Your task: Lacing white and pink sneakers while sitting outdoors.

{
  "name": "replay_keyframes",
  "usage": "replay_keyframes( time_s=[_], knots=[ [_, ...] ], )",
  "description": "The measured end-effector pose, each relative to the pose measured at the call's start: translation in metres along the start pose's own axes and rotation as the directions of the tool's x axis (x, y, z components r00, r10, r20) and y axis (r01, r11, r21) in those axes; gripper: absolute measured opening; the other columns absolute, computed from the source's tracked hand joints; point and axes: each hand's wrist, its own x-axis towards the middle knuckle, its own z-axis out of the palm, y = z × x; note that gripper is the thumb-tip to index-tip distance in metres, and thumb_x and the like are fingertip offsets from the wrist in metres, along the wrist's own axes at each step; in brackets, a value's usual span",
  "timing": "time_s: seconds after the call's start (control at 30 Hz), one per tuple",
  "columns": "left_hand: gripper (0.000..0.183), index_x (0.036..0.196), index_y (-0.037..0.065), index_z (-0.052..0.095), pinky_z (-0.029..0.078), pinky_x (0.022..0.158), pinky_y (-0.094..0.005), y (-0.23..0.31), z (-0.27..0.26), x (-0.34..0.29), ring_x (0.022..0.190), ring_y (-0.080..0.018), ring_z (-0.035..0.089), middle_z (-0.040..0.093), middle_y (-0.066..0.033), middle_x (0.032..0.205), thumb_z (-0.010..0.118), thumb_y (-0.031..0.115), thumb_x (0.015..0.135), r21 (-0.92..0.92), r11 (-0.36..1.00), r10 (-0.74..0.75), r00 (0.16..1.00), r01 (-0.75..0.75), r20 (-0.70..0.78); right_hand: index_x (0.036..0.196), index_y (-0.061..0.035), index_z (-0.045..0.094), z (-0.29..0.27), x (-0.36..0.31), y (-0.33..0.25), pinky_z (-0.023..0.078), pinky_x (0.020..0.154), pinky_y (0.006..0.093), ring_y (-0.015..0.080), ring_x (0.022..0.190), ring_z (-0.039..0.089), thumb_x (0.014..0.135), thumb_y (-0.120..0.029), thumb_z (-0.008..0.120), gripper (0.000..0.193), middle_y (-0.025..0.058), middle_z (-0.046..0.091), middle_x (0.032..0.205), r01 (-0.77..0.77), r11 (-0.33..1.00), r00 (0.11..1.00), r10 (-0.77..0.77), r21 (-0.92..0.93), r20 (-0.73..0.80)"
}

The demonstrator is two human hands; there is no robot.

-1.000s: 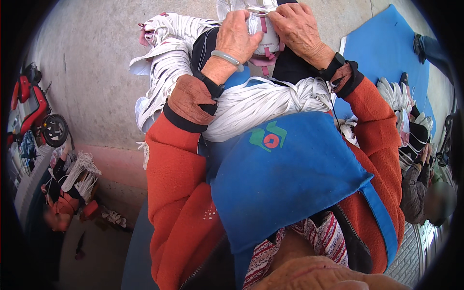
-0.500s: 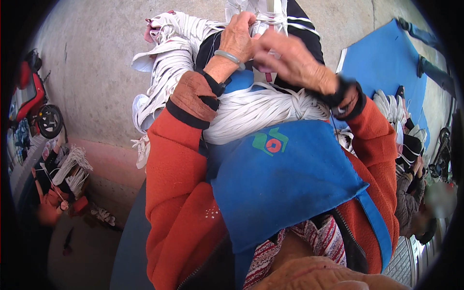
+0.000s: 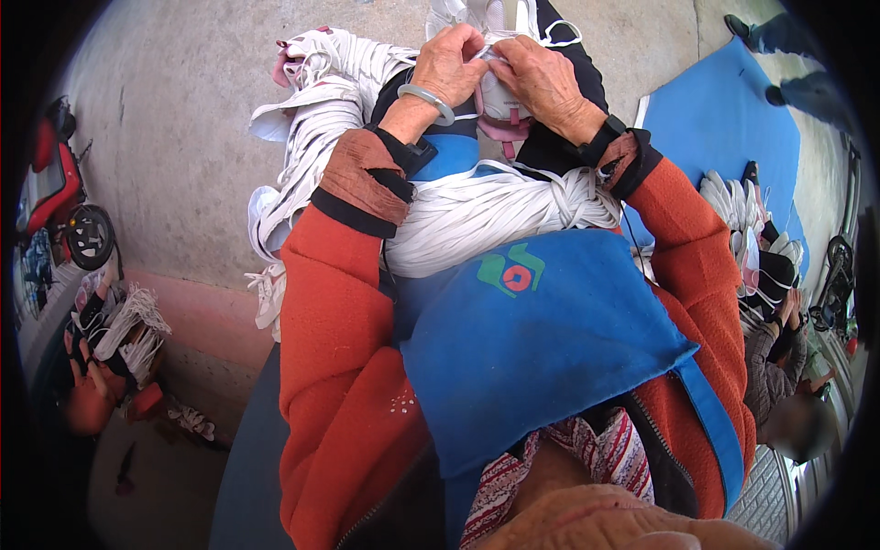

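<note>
Over concrete floor (image 3: 183,137), fingers (image 3: 477,50) (both hands) pinch the shoe (image 3: 500,92).

A single label was visible: a small printed emblem (image 3: 511,271) on the blue apron (image 3: 550,348) that covered the seated person's lap. It sat near the apron's upper edge, at about twelve o'clock from the cloth's middle, just below the white bundle lying across the lap. It was an angular green shape wrapped around a round red spot with a pale centre. I could make out no packages, signs or screens anywhere around it.
</note>
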Motion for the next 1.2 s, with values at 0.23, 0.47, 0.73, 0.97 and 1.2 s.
replay_keyframes(
  time_s=[0.23, 0.47, 0.73, 0.97, 1.2],
  knots=[
    [0.021, 0.083, 0.004, 0.054, 0.048, 0.067, -0.0326, 0.004, -0.002, -0.002, 0.071, -0.0248, 0.057, 0.056, -0.0115, 0.079, 0.066, 0.008, 0.066, -0.076, 0.991, -0.105, 0.994, 0.107, 0.029, 0.077, -0.001, 0.051, 0.004, 0.017, -0.007, 0.048, 0.056, 0.0402, 0.0315, 0.068, 0.061, 0.08, -0.013, 0.052, 0.013, 0.0165, 0.059, 0.079, 0.099, 0.974, 0.991, -0.078, -0.203, 0.105],
    [0.036, 0.092, -0.001, 0.057, 0.05, 0.071, -0.0312, 0.03, -0.041, -0.009, 0.081, -0.0211, 0.059, 0.058, -0.0156, 0.094, 0.054, 0.034, 0.085, -0.328, 0.704, -0.448, 0.752, 0.63, 0.484, 0.068, 0.0003, 0.054, -0.063, -0.014, -0.036, 0.046, 0.052, 0.035, 0.0177, 0.057, 0.059, 0.08, -0.015, 0.047, 0.021, 0.0065, 0.058, 0.063, -0.273, 0.623, 0.895, -0.114, 0.733, 0.43],
    [0.032, 0.105, -0.006, 0.043, 0.043, 0.045, -0.0262, 0.075, 0.015, -0.01, 0.049, -0.0124, 0.049, 0.049, -0.0014, 0.056, 0.037, 0.023, 0.092, -0.647, 0.224, -0.313, 0.682, 0.729, 0.661, 0.056, -0.0029, 0.05, -0.182, -0.064, -0.091, 0.033, 0.036, 0.0278, 0.0089, 0.041, 0.047, 0.076, -0.007, 0.061, 0.023, 0.0048, 0.046, 0.05, -0.072, -0.055, 0.582, -0.813, 0.996, -0.002],
    [0.013, 0.087, 0.003, 0.055, 0.046, 0.061, -0.0358, 0.208, -0.017, -0.07, 0.073, -0.0289, 0.056, 0.054, -0.0136, 0.079, 0.044, 0.008, 0.083, -0.693, 0.584, 0.757, 0.593, -0.423, 0.275, 0.08, -0.004, 0.057, -0.166, -0.095, -0.013, 0.023, 0.033, 0.02, 0.0021, 0.04, 0.036, 0.09, -0.047, 0.04, 0.047, -0.0035, 0.048, 0.059, -0.746, -0.079, 0.636, 0.211, 0.661, 0.742],
    [0.017, 0.076, -0.001, 0.049, 0.044, 0.06, -0.0399, 0.222, 0.003, -0.086, 0.073, -0.0356, 0.055, 0.053, -0.0199, 0.071, 0.046, 0.013, 0.083, -0.527, 0.83, 0.549, 0.431, -0.183, 0.716, 0.088, -0.0038, 0.049, -0.119, -0.072, -0.033, 0.017, 0.032, 0.0153, -0.0006, 0.039, 0.023, 0.094, -0.03, 0.04, 0.028, -0.0082, 0.031, 0.052, -0.604, -0.184, 0.784, 0.038, 0.775, 0.62]
  ],
)
